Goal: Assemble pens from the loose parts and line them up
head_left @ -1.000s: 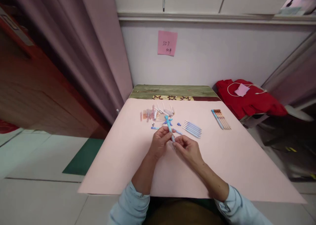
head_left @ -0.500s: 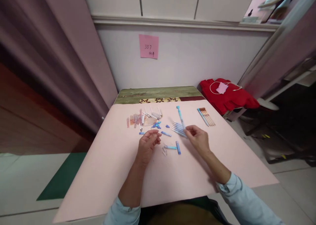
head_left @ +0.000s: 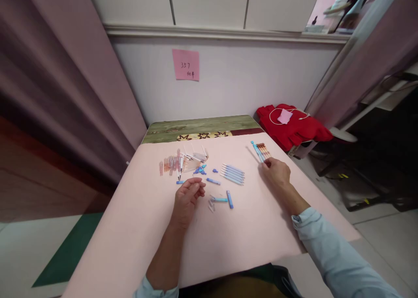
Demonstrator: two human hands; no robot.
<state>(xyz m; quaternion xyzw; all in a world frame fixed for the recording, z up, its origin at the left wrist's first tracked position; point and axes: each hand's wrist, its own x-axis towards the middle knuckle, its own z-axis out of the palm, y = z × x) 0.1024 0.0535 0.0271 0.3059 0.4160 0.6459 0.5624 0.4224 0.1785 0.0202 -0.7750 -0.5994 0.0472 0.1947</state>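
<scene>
My right hand (head_left: pixel 277 172) is closed on the lower end of a light blue pen (head_left: pixel 256 149), at the right side of the table. This pen lies along the left of a row of brown-topped pens (head_left: pixel 264 149); whether it touches the table I cannot tell. My left hand (head_left: pixel 187 200) hovers over the middle with fingers loosely bent and apart, nothing visible in them. Just beyond it lie a blue pen barrel (head_left: pixel 213 181) and blue caps (head_left: pixel 200 170). Several pale blue pen barrels (head_left: pixel 232 174) lie in a neat row between my hands.
White refills (head_left: pixel 181 165) and pinkish translucent tubes (head_left: pixel 170 164) are heaped at the back left. Nearer me lie a dark blue barrel (head_left: pixel 230 199), a light blue piece (head_left: pixel 220 199) and small clear bits (head_left: pixel 211 205). A red cloth (head_left: pixel 287 132) is beyond the table's right edge.
My right hand has carried the blue pen rightward, from above the pale blue row to beside the brown-topped pens. My left hand stays near the same spot. The view has shifted slightly.
</scene>
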